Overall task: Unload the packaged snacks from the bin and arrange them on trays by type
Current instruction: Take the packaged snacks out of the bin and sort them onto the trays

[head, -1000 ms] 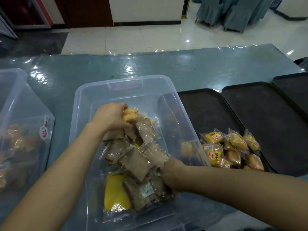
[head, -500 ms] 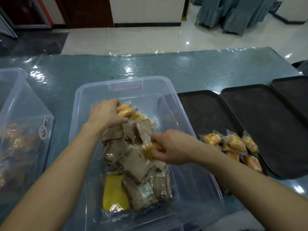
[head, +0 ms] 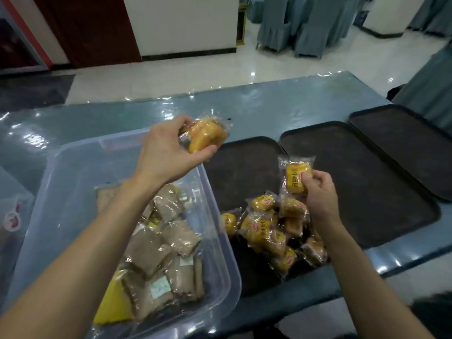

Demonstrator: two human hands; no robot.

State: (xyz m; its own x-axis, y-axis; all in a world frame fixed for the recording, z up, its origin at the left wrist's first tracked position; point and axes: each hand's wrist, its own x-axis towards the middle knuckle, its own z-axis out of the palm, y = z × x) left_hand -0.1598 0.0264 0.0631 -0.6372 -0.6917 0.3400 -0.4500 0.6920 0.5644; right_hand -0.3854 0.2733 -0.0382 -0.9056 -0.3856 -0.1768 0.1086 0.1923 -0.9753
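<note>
Hands both full: left hand gripping a wrapped yellow bundle over the far right rim of the clear bin, brown packs lying inside; heap of yellow packs on the nearest black tray; right hand pinching one yellow pack just above that heap.

left grip curled, raised, right grip pinching

A glossy blue-grey surface spans the middle of the frame. Beyond it lies a shiny white tiled floor. Chairs in blue-grey covers stand at upper right, a dark brown door at upper left, and a white wall between them.
</note>
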